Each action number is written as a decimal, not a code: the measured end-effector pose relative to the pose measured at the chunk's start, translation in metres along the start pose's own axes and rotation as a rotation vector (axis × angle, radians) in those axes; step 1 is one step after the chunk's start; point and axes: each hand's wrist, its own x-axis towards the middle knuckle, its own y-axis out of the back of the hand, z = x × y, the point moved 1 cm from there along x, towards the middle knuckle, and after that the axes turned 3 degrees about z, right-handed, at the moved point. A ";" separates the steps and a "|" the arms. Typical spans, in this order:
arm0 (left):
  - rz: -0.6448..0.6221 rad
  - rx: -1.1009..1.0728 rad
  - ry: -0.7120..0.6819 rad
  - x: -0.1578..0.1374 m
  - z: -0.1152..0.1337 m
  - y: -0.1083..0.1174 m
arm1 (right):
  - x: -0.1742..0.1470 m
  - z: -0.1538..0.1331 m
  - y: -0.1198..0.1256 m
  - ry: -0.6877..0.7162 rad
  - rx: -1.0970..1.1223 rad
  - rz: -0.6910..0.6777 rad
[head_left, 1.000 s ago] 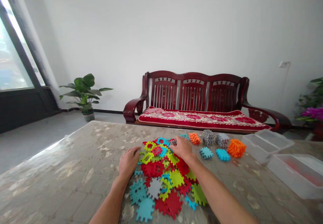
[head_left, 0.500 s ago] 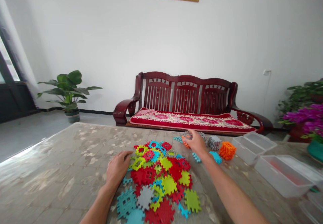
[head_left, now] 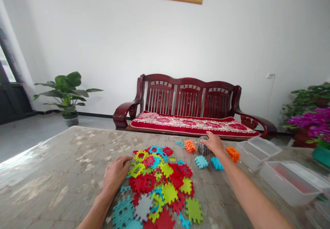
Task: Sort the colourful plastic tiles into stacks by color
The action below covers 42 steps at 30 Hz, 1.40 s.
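A loose pile of notched interlocking plastic tiles (head_left: 168,193) in red, lime, blue, teal and grey lies before me. My left hand (head_left: 117,171) rests flat on the table at the pile's left edge, fingers extended and holding nothing. Farther out, my right hand (head_left: 215,143) has its thumb and fingers around a stack of grey notched tiles (head_left: 203,147); the fingers partly hide their contact. Left of it stands an orange stack (head_left: 190,146). Nearer me are a light-blue stack (head_left: 201,162) and a bright-blue stack (head_left: 217,164). Another orange stack (head_left: 233,154) is behind my right wrist.
Clear plastic boxes (head_left: 288,184) with lids stand on the right side of the cloth-covered table (head_left: 64,174), one containing something red. A pot of purple flowers (head_left: 306,122) is at the far right. Beyond the table is a dark red wooden bench (head_left: 189,98).
My right hand has moved right, from the orange stack to the grey stack, uncovering the orange and light-blue stacks. My left hand has stayed beside the pile. The view has shifted slightly.
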 end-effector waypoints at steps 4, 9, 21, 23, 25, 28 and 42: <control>-0.003 0.010 -0.002 -0.002 0.004 0.004 | -0.014 -0.009 0.005 0.055 0.068 0.094; -0.029 0.009 0.033 -0.004 0.011 0.010 | -0.055 -0.048 -0.015 0.282 0.391 -0.133; 0.012 -0.025 0.008 -0.005 0.008 0.007 | -0.083 -0.096 -0.053 0.614 0.269 -0.467; 0.008 -0.025 0.010 -0.005 0.008 0.006 | -0.082 -0.098 -0.053 0.671 0.251 -0.493; 0.006 -0.023 0.017 -0.005 0.008 0.005 | -0.084 -0.100 -0.051 0.695 0.249 -0.488; 0.002 -0.030 0.016 -0.005 0.008 0.005 | -0.091 -0.103 -0.045 0.690 0.262 -0.449; -0.003 -0.020 0.009 -0.005 0.007 0.005 | -0.089 -0.099 -0.049 0.506 0.392 -0.373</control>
